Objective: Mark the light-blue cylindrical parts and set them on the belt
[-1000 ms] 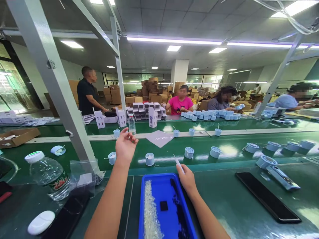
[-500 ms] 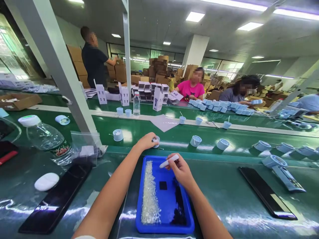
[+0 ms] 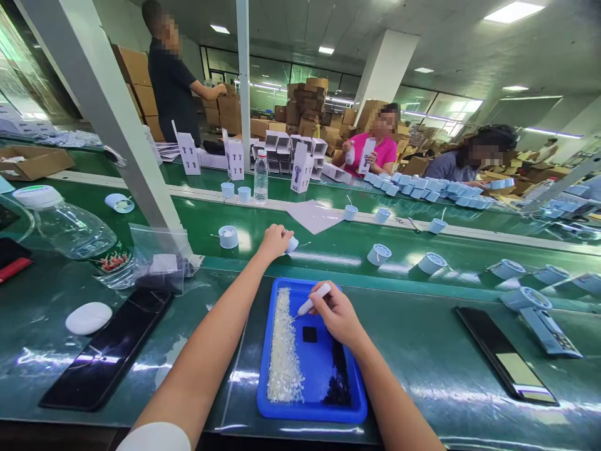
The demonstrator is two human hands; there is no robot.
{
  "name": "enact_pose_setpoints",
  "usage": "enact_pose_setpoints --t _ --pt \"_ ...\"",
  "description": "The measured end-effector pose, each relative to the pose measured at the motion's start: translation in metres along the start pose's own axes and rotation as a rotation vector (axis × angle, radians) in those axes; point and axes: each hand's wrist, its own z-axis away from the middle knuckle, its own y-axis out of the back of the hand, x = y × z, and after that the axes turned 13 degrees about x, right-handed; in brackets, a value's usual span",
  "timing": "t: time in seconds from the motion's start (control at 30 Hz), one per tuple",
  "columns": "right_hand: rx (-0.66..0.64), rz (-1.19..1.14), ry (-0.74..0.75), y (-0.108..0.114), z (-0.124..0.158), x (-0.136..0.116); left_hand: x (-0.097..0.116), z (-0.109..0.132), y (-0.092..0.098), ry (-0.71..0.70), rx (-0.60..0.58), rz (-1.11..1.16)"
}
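While the right hand (image 3: 335,316) pinches a slim white plastic pen-shaped tool (image 3: 310,299) between thumb and fingers, its tip aims at eight o'clock toward clear crystals (image 3: 282,347) in a blue plastic tray (image 3: 312,413). The left hand's (image 3: 277,243) fingers curl onto a small pale-blue round cup (image 3: 292,245) at their three o'clock, on a green conveyor belt (image 3: 328,250); that cup now tilts further over than before.

Left hand (image 3: 276,243) holds a blue cup (image 3: 292,245), right hand (image 3: 335,315) a white stylus (image 3: 307,299) over a tray (image 3: 312,413).
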Motion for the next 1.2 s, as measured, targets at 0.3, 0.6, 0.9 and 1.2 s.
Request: enact_pose_setpoints --t 0.3,0.6,0.9,1.2 --pt "0.26 0.242 0.267 0.007 0.0 -0.009 0.025 -0.003 0.014 0.545 -0.047 0.5" --pt "0.503 0.281 0.25 0.013 -0.003 0.0 0.049 -0.003 0.025 0.578 -0.097 0.748" --pt "0.453 0.278 0.213 0.012 -0.004 -0.001 0.049 -0.003 0.025 0.598 -0.098 0.739" --pt "0.277 0.276 0.263 0.009 -0.003 0.0 0.05 -0.003 0.025 0.594 -0.122 0.753"
